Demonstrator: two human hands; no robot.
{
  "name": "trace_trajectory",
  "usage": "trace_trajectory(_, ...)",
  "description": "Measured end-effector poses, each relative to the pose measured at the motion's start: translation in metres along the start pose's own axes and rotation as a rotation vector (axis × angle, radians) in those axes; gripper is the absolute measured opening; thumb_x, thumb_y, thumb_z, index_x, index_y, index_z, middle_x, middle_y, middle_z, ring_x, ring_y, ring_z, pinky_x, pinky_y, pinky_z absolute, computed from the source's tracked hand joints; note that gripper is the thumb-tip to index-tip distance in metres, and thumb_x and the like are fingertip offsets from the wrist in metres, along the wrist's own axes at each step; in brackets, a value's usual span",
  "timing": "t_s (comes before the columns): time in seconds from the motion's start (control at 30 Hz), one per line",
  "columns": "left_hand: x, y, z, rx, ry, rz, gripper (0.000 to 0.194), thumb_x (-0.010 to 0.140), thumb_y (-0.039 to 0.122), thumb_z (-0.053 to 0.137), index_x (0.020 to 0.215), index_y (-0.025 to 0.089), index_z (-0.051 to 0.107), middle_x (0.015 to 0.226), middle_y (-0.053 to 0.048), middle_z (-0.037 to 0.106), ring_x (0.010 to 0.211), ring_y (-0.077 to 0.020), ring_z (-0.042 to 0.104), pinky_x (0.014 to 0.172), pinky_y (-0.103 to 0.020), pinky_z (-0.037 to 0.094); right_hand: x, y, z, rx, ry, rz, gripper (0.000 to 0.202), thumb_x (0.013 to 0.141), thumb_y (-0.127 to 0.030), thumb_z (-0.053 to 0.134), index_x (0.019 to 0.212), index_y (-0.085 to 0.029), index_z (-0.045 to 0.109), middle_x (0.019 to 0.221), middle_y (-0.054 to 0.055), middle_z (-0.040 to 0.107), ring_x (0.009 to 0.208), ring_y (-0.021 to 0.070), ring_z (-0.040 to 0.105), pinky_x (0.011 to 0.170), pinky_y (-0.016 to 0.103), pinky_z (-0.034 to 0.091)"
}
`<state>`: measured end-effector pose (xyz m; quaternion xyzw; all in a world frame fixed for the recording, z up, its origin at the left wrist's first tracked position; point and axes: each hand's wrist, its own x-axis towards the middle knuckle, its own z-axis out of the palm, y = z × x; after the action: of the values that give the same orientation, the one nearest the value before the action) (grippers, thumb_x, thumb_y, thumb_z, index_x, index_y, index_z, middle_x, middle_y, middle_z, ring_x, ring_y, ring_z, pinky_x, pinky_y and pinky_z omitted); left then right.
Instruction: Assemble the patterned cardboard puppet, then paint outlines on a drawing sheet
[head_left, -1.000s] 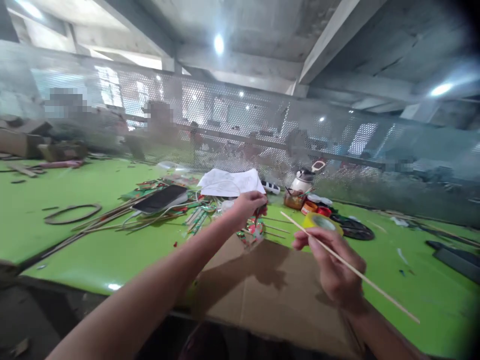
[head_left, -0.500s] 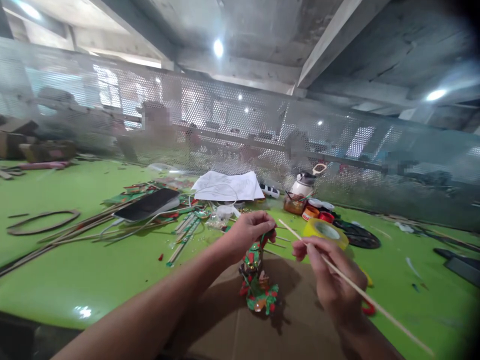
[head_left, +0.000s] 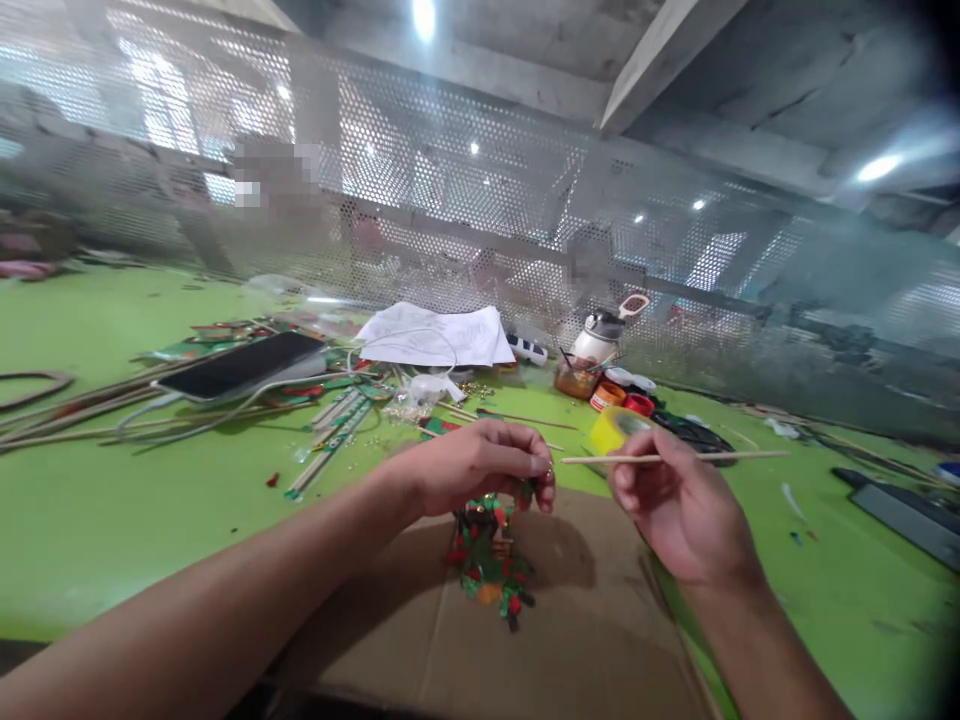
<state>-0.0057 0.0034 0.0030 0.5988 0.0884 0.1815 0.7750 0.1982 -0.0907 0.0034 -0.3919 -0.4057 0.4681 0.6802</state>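
My left hand [head_left: 491, 462] is closed, its thumb and fingers pinching the top of a small green-and-red ornament [head_left: 487, 560] with gold and orange bits. The ornament hangs or stands over a brown cardboard sheet [head_left: 585, 630]; whether its lower end touches the sheet I cannot tell. Part of its top is hidden by my fingers. Between the thumb and fingers of my right hand [head_left: 686, 505] is a thin wooden stick [head_left: 742, 456], held nearly level. Its left tip points at my left fingertips, with a small gap between.
Behind my right hand lie yellow tape [head_left: 611, 428], paint pots [head_left: 607, 393] and a brown jar [head_left: 576, 377]. A phone [head_left: 244, 365] with a white cable rests among sticks at left. White papers [head_left: 435, 335] lie before a perforated screen [head_left: 450, 230]. A person shows dimly beyond it.
My right hand has turned the stick from a steep slant to nearly level. Its tip is now closer to my left fingers. The view has tilted down, and my left hand still grips the ornament.
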Motion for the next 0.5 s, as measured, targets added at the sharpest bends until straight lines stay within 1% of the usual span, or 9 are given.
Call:
trace_trajectory(0.23, -0.0021, 0.0012, 0.0021, 0.016, -0.02, -0.021, 0.012, 0.08, 0.024, 0.065, 0.08, 0.012, 0.062, 0.075, -0.006, 0.067, 0.069, -0.0129, 0.06, 0.066, -0.025, 0.043, -0.001, 0.0031, 0.0019, -0.043, 0.021, -0.034, 0.027, 0.081, -0.041, 0.063, 0.07, -0.016, 0.064, 0.052, 0.003, 0.059, 0.043, 0.0095, 0.051, 0.037, 0.016, 0.039)
trace_trajectory(0.5, -0.0027, 0.0008, 0.0024, 0.035, -0.013, -0.032, 0.011, 0.08, 0.025, 0.065, 0.079, 0.014, 0.063, 0.074, -0.005, 0.067, 0.069, -0.0128, 0.06, 0.067, -0.025, 0.043, -0.003, 0.0047, 0.0019, -0.07, -0.015, -0.036, 0.029, 0.081, -0.042, 0.062, 0.069, -0.016, 0.064, 0.053, 0.003, 0.06, 0.043, 0.0102, 0.052, 0.037, 0.017, 0.04)
